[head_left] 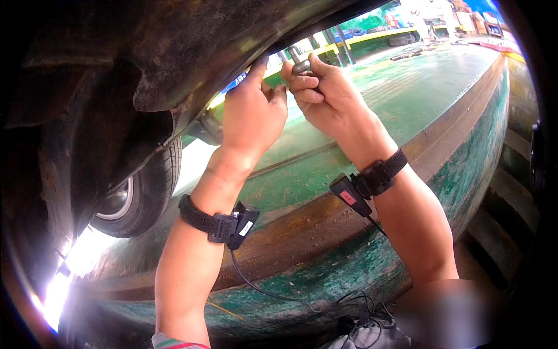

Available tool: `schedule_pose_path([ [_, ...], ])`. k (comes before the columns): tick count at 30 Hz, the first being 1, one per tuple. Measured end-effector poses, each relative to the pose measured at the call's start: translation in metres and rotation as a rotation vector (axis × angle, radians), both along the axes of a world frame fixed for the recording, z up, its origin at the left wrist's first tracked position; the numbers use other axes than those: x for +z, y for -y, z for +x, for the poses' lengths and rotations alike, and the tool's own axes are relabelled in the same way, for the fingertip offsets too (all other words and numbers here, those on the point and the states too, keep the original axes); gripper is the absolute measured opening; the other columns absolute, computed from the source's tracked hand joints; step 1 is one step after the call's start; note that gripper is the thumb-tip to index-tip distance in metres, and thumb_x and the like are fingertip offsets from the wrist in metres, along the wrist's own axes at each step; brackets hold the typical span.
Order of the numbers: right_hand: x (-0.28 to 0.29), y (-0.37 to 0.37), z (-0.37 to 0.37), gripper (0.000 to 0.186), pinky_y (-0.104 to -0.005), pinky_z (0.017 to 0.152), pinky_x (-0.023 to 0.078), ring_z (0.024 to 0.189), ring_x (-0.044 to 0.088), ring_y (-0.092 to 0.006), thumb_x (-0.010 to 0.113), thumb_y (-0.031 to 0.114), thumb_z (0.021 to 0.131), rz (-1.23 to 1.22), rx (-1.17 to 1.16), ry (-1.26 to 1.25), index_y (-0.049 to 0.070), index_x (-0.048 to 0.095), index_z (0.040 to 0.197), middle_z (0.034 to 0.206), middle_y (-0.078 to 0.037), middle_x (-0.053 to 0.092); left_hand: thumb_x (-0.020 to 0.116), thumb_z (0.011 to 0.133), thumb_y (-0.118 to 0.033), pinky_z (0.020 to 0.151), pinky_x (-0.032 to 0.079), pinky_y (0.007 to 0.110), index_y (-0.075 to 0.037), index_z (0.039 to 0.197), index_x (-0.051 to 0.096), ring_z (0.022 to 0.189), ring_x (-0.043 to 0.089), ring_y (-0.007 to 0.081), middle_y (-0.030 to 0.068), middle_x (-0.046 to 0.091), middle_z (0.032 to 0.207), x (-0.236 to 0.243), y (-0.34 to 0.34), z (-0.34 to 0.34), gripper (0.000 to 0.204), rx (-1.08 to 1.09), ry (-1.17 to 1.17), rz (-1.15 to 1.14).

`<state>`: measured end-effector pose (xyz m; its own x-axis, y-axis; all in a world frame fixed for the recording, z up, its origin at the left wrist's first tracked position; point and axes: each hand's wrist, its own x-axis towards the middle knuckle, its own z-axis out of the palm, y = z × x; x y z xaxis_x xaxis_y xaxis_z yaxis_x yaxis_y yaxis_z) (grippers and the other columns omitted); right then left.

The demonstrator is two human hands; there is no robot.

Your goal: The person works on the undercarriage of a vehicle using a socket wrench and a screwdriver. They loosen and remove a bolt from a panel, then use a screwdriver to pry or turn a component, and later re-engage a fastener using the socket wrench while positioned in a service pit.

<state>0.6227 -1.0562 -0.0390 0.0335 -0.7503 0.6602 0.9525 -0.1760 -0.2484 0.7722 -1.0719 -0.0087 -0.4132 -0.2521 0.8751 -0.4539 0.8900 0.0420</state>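
Both my arms reach up from a service pit toward the dark, rusty underside of a vehicle (174, 41). My right hand (322, 93) is closed around a small grey metal piece (301, 67) that sticks out between thumb and fingers. My left hand (251, 110) is raised beside it, fingers pressed against the vehicle's lower edge and touching the right hand's fingertips. Whether the left hand grips anything is hidden. Each wrist wears a black strap with a small black device (235, 224) and a cable.
A vehicle tyre with a silver rim (139, 195) stands on the green painted floor (407, 87) at the left. The pit's worn green wall (360, 262) curves across below my arms. Steps (511, 203) descend at the right. Yellow railings and stored goods lie far behind.
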Motion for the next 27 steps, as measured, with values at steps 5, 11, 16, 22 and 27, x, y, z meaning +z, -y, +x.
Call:
schedule_pose_path([
  [5, 0.006, -0.005, 0.009, 0.034, -0.019, 0.043, 0.032, 0.06, 0.045, -0.0089, 0.036, 0.033, 0.108, 0.114, -0.26, -0.101, 0.001, 0.046, 0.104, 0.091, -0.01, 0.057, 0.068, 0.093, -0.02, 0.064, 0.046, 0.025, -0.001, 0.115, 0.068, 0.066, 0.055, 0.008, 0.0033, 0.065, 0.074, -0.004, -0.006, -0.006, 0.03, -0.162, -0.206, 0.066],
  [11, 0.005, -0.005, 0.011, 0.033, -0.0248, 0.06, 0.045, 0.071, 0.053, -0.012, 0.037, 0.033, 0.108, 0.143, -0.439, -0.192, 0.005, 0.054, 0.101, 0.09, -0.006, 0.06, 0.072, 0.091, -0.025, 0.068, 0.045, 0.023, 0.0, 0.109, 0.069, 0.077, 0.058, 0.0077, 0.0001, 0.066, 0.08, 0.007, 0.001, -0.027, 0.031, -0.439, -0.255, 0.46],
  [16, 0.005, -0.016, 0.011, 0.037, -0.0372, 0.09, 0.049, 0.093, 0.06, -0.0177, 0.031, 0.035, 0.109, 0.161, -0.505, -0.27, 0.005, 0.053, 0.107, 0.106, -0.008, 0.064, 0.078, 0.083, -0.026, 0.062, 0.048, 0.028, -0.003, 0.111, 0.068, 0.068, 0.062, 0.0126, 0.0053, 0.068, 0.079, 0.0, 0.004, -0.024, 0.038, -0.087, -0.144, 0.096],
  [22, 0.005, -0.014, -0.004, 0.042, -0.0403, 0.09, 0.047, 0.094, 0.062, -0.0187, 0.034, 0.042, 0.107, 0.181, -0.528, -0.449, 0.007, 0.058, 0.109, 0.105, -0.005, 0.067, 0.077, 0.081, -0.034, 0.06, 0.052, 0.034, -0.007, 0.104, 0.072, 0.067, 0.066, 0.0241, 0.0095, 0.07, 0.084, -0.003, 0.02, -0.019, 0.036, 0.12, -0.136, -0.432],
  [27, -0.003, -0.016, -0.001, 0.05, -0.0333, 0.077, 0.051, 0.085, 0.065, -0.0204, 0.054, 0.044, 0.099, 0.278, -1.711, -0.814, -0.004, 0.062, 0.109, 0.097, -0.011, 0.07, 0.073, 0.083, -0.034, 0.061, 0.052, 0.037, -0.01, 0.097, 0.073, 0.072, 0.068, 0.0282, 0.0083, 0.07, 0.086, -0.008, 0.019, -0.022, 0.027, 0.145, -0.162, -0.491],
])
